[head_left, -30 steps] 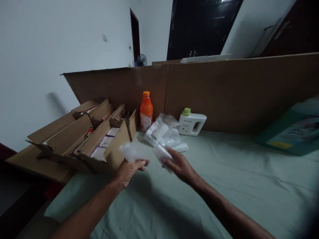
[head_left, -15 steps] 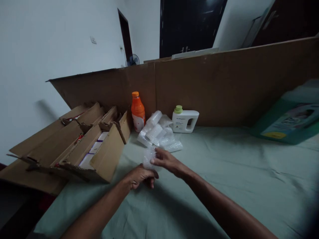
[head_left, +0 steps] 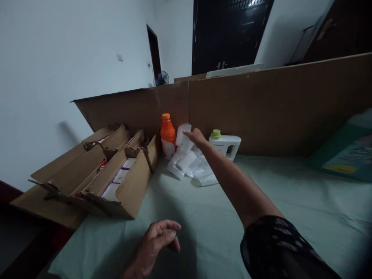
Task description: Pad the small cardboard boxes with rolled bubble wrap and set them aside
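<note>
My right hand (head_left: 196,136) reaches to the back of the cloth. Its fingers pinch the top of a clear bubble-wrap piece (head_left: 182,133) that stands up from a loose pile of bubble wrap (head_left: 190,162). My left hand (head_left: 159,240) hovers low over the cloth near the front, fingers loosely curled and apart, holding nothing. An orange bottle (head_left: 167,135) with an orange cap stands just left of the pile. To the right is a white handled jug (head_left: 223,144) with a green cap, partly hidden by my right forearm.
Cardboard boxes (head_left: 139,182) at the left hold several white packs (head_left: 119,176) with purple edges. A tall cardboard panel (head_left: 276,112) runs along the back. A large green jug (head_left: 345,155) stands far right. Pale green cloth (head_left: 261,217) covers the surface.
My right hand has moved forward from the front of the pile to its back, onto the bubble wrap. My left hand has drawn back towards me. The view has shifted slightly.
</note>
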`<state>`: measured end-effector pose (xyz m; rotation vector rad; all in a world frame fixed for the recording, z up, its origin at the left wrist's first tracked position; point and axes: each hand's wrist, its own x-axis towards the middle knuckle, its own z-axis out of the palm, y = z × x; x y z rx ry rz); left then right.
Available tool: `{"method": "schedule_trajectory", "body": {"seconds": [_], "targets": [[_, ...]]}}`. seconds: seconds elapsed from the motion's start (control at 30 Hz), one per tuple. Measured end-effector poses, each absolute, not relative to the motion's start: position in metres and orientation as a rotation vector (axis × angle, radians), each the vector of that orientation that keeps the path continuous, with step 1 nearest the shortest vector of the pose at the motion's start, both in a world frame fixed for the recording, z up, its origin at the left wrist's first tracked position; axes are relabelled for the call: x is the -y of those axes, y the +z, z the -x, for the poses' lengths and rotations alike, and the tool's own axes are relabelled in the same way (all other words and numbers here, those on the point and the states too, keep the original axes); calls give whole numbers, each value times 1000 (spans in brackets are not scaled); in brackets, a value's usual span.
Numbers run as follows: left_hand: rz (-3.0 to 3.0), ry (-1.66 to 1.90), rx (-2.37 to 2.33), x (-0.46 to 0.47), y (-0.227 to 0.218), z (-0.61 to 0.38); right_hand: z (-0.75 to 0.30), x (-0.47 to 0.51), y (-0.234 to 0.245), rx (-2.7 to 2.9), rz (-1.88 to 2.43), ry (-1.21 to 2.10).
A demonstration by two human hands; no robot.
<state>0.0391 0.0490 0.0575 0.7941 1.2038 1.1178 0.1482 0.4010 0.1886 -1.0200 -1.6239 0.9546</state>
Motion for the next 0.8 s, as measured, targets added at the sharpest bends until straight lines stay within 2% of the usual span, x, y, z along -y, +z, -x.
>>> {"method": "schedule_trajectory", "body": {"seconds": [0.2,0.37,0.47,0.57,0.7,0.8], "targets": [[-838,1096,-1238,5,26,-11,-179,-353,141,1749,1120,755],[-945,1208,-1395,22,37,5,-196,-282,108,1940,1042,788],[-1014,1340,-1590,20,55,5,-174,-255,118,2168,841,718],[-1069,1405,-1681,18,60,-2,-124,-234,144,2461,639,509],[-1148,1407,-1770,25,44,-3,-52,-220,178,2831,590,129],[-1057,1527,-1916,36,29,15,-27,-220,192,2896,610,11]]}}
